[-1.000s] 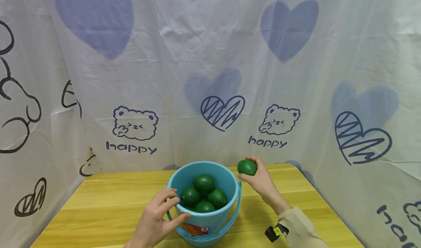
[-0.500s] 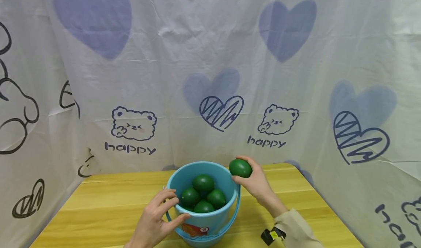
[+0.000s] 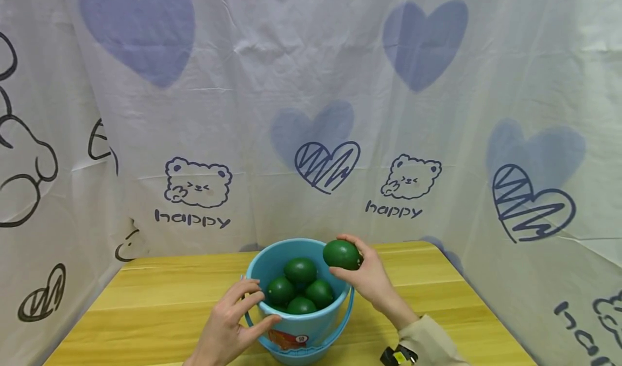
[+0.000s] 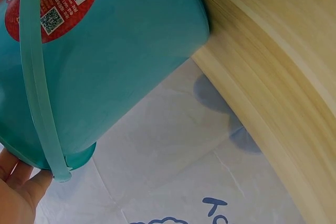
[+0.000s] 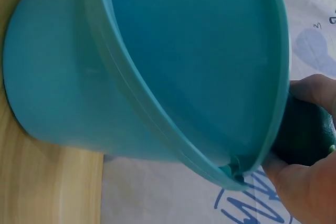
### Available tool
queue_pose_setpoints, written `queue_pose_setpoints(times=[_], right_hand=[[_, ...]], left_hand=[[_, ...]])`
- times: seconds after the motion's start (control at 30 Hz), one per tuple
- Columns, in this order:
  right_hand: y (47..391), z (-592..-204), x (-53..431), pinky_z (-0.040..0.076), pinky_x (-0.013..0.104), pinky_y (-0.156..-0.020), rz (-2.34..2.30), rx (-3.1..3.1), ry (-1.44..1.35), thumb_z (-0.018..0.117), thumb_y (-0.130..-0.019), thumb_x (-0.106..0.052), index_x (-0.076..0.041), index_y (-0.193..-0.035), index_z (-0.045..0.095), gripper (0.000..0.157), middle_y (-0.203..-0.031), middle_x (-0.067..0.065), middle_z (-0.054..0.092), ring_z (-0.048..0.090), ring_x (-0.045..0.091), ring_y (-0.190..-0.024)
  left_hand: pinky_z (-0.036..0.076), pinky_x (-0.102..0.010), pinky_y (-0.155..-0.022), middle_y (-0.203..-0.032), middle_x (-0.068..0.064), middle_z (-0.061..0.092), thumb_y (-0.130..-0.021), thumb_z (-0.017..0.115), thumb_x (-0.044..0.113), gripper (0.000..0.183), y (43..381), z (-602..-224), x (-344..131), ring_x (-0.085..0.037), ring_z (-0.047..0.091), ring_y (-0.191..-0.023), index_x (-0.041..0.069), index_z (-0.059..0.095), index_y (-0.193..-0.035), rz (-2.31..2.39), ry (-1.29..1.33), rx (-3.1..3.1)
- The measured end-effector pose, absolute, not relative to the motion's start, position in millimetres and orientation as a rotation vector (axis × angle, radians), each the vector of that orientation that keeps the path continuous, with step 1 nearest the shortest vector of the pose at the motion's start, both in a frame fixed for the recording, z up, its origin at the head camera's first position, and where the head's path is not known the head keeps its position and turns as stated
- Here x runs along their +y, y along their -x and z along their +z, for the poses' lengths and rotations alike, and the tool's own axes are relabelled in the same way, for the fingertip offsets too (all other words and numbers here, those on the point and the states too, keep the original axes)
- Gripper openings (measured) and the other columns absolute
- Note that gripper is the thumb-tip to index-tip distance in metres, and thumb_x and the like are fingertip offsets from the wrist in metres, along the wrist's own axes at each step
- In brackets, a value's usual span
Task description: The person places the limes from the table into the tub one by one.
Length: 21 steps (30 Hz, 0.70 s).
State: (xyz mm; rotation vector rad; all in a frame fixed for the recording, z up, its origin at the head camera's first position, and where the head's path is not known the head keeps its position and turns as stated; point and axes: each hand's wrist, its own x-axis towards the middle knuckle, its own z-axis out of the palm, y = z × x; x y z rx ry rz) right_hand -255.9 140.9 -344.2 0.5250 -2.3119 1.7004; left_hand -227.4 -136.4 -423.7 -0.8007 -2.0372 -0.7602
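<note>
A light blue bucket [image 3: 324,323] stands upright on the wooden table, with several dark green avocados [image 3: 300,270] inside it. At its near left side, my left hand [image 3: 224,317] holds the rim, fingers bent at the edge and thumb at the front. The left wrist view shows those fingers [image 4: 21,174] at the rim beside the handle's end. My right hand [image 3: 370,277] grips another avocado [image 3: 342,255] between thumb and fingers, above the bucket's far right rim. In the right wrist view this avocado [image 5: 307,132] is partly hidden behind the rim.
The bucket's handle [image 3: 342,331] hangs down across its front. Yellow wood-grain table [image 3: 170,285] extends to both sides. A white curtain [image 3: 272,58] with hearts and bears hangs behind and at the sides. A small black device [image 3: 398,356] sits at my right wrist.
My right hand has carried its avocado leftward, from beside the bucket to over its right rim. My left hand stays at the bucket, and the avocados inside lie as before.
</note>
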Motion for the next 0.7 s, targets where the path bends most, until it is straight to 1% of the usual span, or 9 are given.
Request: queue_pose_setpoints(times=[0.17,0.23,0.37,0.53,0.67,0.7], right_hand=[[259.2,-353.3,135.2,0.051,0.038,-0.080,1.740,-2.285,-0.540,0.078,-0.070,-0.008,-0.016,-0.120,0.050,0.057,-0.114,0.005,0.050,0.054,0.024,-0.097],[263.3,-359.1,133.0,0.051,0.036,-0.080,1.730,-2.282,-0.553,0.080,-0.069,-0.012,-0.019,-0.118,0.051,0.057,-0.113,0.004,0.051,0.055,0.022,-0.096],[270.8,-368.9,127.9,0.052,0.032,-0.079,1.671,-2.295,-0.611,0.081,-0.067,-0.023,-0.022,-0.120,0.053,0.059,-0.115,0.002,0.052,0.057,0.020,-0.095],[271.0,-370.1,119.8,0.052,0.032,-0.080,1.607,-2.312,-0.654,0.080,-0.068,-0.029,-0.018,-0.123,0.052,0.063,-0.115,0.004,0.053,0.056,0.021,-0.098],[266.2,-364.9,113.0,0.053,0.029,-0.078,1.557,-2.326,-0.658,0.080,-0.068,-0.027,-0.017,-0.122,0.053,0.061,-0.114,0.004,0.055,0.057,0.020,-0.096],[263.3,-361.7,111.2,0.053,0.030,-0.077,1.550,-2.322,-0.669,0.080,-0.068,-0.025,-0.015,-0.122,0.053,0.061,-0.113,0.006,0.055,0.058,0.021,-0.096]], left_hand=[[0.049,-0.038,-0.086,-0.109,0.009,0.054,-0.065,0.080,0.036,0.035,228.3,-424.0,-136.4,-0.011,0.052,-0.103,0.023,0.065,-0.094,-0.765,0.813,-2.018],[0.048,-0.039,-0.087,-0.109,0.009,0.054,-0.065,0.080,0.036,0.035,228.5,-424.0,-136.5,-0.012,0.052,-0.103,0.023,0.065,-0.094,-0.767,0.816,-2.014],[0.048,-0.039,-0.087,-0.109,0.009,0.054,-0.065,0.080,0.036,0.035,228.4,-424.0,-136.5,-0.012,0.052,-0.102,0.023,0.065,-0.094,-0.767,0.819,-2.012],[0.048,-0.039,-0.087,-0.109,0.009,0.054,-0.065,0.080,0.035,0.036,228.4,-423.7,-136.6,-0.012,0.052,-0.103,0.023,0.065,-0.095,-0.773,0.819,-2.016],[0.047,-0.039,-0.087,-0.109,0.010,0.054,-0.065,0.080,0.035,0.036,228.1,-423.7,-136.7,-0.012,0.052,-0.103,0.023,0.065,-0.095,-0.781,0.817,-2.019],[0.047,-0.039,-0.087,-0.109,0.010,0.054,-0.065,0.080,0.035,0.036,228.0,-423.8,-136.7,-0.012,0.052,-0.103,0.023,0.065,-0.095,-0.780,0.818,-2.019]])
